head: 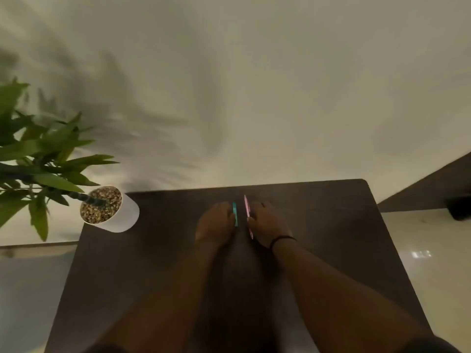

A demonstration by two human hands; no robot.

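Loosen either hold and a pen may roll off the far edge of the tabletop (331, 225), which is near. Your left grip (215, 221) curls round the teal pen (235, 214), and your right grip (267, 222) pinches the pink pen (246, 208). Both sit low on the tabletop, side by side, forearms stretched forward.

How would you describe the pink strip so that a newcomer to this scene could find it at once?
Start at the dark brown table with a white plant pot at its far left corner. Near its far edge two hands meet; the pink strip is the thin one in the right hand. Its neighbour, at the left hand, is a teal strip.
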